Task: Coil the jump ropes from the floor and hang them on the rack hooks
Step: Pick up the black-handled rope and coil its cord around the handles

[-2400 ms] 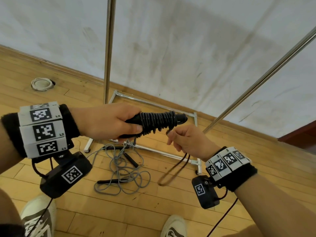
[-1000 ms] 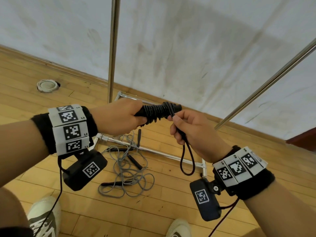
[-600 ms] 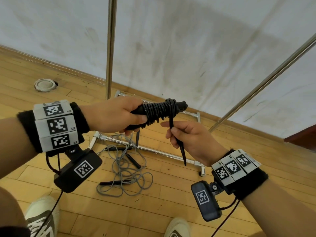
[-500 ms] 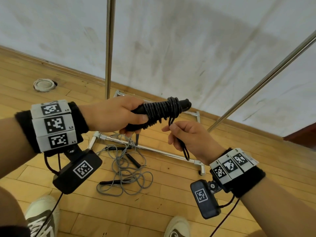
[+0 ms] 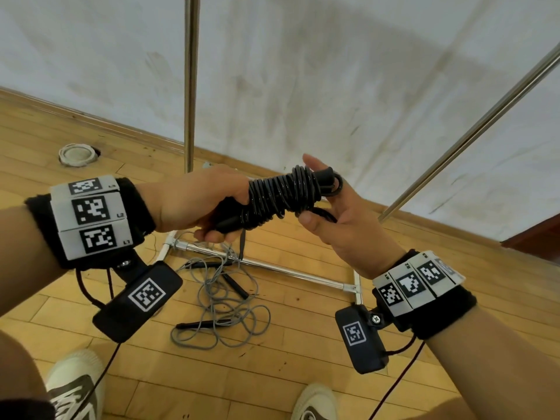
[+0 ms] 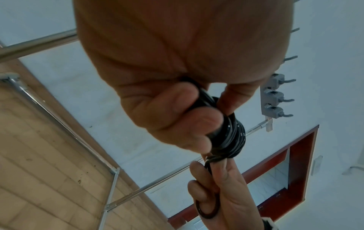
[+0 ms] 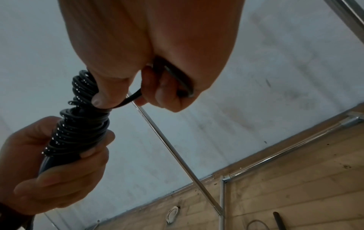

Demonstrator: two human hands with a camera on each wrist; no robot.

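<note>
Left hand (image 5: 194,204) fingers clamped round the black jump rope (image 5: 281,197) bundle, held above the floor. Right hand (image 5: 348,225) thumb and fingers pinched its loose loop end. Grey jump rope (image 5: 221,301) lay tangled on the floor (image 5: 303,344) by the rack (image 5: 189,86) base.

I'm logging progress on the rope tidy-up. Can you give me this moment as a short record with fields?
left hand: grips the black jump rope by its handles, cord wound round them
right hand: holds the last loop of black cord at the bundle's end
grey jump rope: uncoiled, tangled on the wooden floor
rack hooks: bare in the left wrist view
rack base: beside the grey rope
</note>
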